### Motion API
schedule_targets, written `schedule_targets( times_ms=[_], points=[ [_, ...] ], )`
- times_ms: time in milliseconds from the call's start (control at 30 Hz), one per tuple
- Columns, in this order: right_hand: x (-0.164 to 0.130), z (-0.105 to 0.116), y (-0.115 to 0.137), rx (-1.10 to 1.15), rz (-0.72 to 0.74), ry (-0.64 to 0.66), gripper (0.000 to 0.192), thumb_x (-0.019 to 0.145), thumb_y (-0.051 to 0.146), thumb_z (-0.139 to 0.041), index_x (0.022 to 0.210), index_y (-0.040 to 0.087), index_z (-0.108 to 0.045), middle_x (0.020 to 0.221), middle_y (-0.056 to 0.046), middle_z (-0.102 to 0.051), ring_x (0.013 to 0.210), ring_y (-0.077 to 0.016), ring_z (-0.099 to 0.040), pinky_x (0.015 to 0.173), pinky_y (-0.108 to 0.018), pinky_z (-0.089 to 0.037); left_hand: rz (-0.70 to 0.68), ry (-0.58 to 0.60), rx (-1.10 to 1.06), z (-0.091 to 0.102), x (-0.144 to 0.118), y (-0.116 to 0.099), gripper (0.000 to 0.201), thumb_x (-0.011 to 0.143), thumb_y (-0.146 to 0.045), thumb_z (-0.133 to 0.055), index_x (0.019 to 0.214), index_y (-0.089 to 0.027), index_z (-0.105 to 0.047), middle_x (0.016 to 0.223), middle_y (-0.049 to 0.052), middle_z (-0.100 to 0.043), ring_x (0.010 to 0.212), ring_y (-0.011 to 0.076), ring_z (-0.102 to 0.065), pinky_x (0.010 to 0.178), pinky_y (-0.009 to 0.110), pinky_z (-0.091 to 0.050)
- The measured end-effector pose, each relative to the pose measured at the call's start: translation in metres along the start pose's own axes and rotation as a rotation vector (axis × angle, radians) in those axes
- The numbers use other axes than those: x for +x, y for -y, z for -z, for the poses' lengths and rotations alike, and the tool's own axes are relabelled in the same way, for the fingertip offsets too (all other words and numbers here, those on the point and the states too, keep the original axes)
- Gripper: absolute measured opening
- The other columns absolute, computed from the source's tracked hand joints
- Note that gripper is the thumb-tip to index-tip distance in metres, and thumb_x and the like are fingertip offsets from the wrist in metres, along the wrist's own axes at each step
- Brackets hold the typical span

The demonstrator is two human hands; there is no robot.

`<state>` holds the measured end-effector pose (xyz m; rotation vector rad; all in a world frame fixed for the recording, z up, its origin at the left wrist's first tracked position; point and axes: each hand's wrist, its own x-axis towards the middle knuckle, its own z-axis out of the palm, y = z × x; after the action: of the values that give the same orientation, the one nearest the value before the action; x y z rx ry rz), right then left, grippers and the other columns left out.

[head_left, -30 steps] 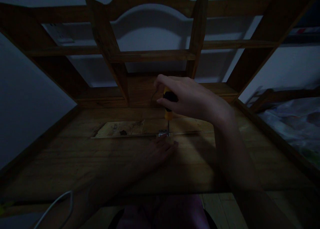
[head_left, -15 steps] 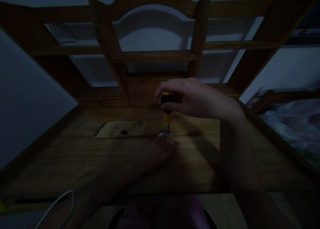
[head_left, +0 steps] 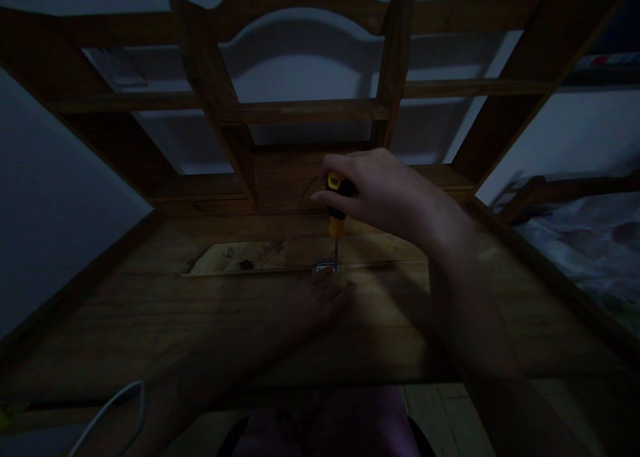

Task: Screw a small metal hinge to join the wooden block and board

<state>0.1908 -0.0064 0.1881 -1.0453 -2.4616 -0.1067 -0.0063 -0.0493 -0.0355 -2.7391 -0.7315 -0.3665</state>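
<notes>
Right hand (head_left: 385, 194) wrapped round stubby yellow-black screwdriver (head_left: 337, 210) upright on small metal bracket (head_left: 327, 268); left hand (head_left: 320, 300) flat, fingers spread, on grainy wooden board (head_left: 150, 310).

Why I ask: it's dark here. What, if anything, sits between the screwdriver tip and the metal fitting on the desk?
Nothing visible does. The screwdriver, held upright by the right hand, reaches straight down to the metal fitting. The left hand rests just in front.

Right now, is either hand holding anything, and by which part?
The right hand holds a screwdriver upright by its black-and-yellow handle, tip on a small metal fitting. The left hand holds nothing; it rests flat on the wooden desk beside the fitting.
</notes>
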Motion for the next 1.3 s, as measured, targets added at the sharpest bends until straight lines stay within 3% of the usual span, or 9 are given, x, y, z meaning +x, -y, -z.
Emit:
schedule_targets(
  times_ms=[267, 467, 600, 900, 1067, 1300],
  points=[
    [0.004, -0.003, 0.003, -0.041, 0.016, -0.003, 0.022, 0.098, 0.024, -0.054, 0.116, 0.019, -0.065, 0.108, -0.007, -0.07, 0.104, -0.0244, -0.063, 0.093, -0.037, -0.042, 0.006, 0.035, -0.022, 0.013, 0.005, -0.001, 0.04, 0.103, -0.012, -0.043, 0.142, -0.014, -0.053, 0.107, 0.007, -0.075, 0.107, 0.0213, -0.069, 0.117, 0.041, -0.04],
    [0.006, -0.007, 0.003, -0.066, 0.001, 0.014, 0.022, 0.104, 0.033, -0.05, 0.112, 0.02, -0.065, 0.106, -0.008, -0.068, 0.101, -0.0236, -0.062, 0.09, -0.037, -0.042, -0.006, 0.047, -0.032, 0.011, 0.003, 0.0, 0.042, 0.103, -0.013, -0.044, 0.143, -0.015, -0.052, 0.109, 0.007, -0.075, 0.109, 0.0213, -0.069, 0.118, 0.041, -0.038],
    [0.007, -0.009, 0.006, -0.09, -0.013, 0.02, 0.023, 0.101, 0.027, -0.05, 0.118, 0.018, -0.063, 0.113, -0.009, -0.065, 0.102, -0.0238, -0.061, 0.089, -0.036, -0.042, 0.022, 0.067, -0.037, 0.011, 0.002, 0.0, 0.044, 0.101, -0.014, -0.047, 0.145, -0.017, -0.051, 0.116, 0.009, -0.073, 0.117, 0.0238, -0.066, 0.116, 0.043, -0.041],
    [0.008, -0.008, 0.004, -0.051, -0.02, 0.024, 0.022, 0.103, 0.029, -0.047, 0.112, 0.019, -0.064, 0.106, -0.008, -0.069, 0.099, -0.0224, -0.062, 0.088, -0.035, -0.042, -0.001, 0.034, -0.03, 0.01, 0.004, 0.0, 0.041, 0.101, -0.013, -0.048, 0.141, -0.015, -0.052, 0.106, 0.006, -0.075, 0.104, 0.0206, -0.07, 0.119, 0.041, -0.038],
    [0.007, -0.007, 0.006, -0.06, -0.018, 0.03, 0.023, 0.1, 0.025, -0.049, 0.117, 0.017, -0.063, 0.112, -0.009, -0.068, 0.101, -0.0232, -0.062, 0.091, -0.036, -0.041, -0.014, -0.008, -0.017, 0.01, 0.003, 0.0, 0.041, 0.1, -0.013, -0.05, 0.14, -0.015, -0.053, 0.113, 0.008, -0.074, 0.116, 0.0238, -0.067, 0.117, 0.042, -0.04],
    [0.007, -0.007, 0.001, -0.004, 0.007, 0.025, 0.02, 0.104, 0.029, -0.048, 0.114, 0.021, -0.064, 0.108, -0.007, -0.07, 0.105, -0.0228, -0.063, 0.091, -0.035, -0.042, 0.021, 0.061, -0.022, 0.016, 0.003, -0.002, 0.043, 0.101, -0.011, -0.046, 0.143, -0.018, -0.052, 0.11, 0.006, -0.075, 0.117, 0.0232, -0.067, 0.117, 0.041, -0.041]
  ],
)
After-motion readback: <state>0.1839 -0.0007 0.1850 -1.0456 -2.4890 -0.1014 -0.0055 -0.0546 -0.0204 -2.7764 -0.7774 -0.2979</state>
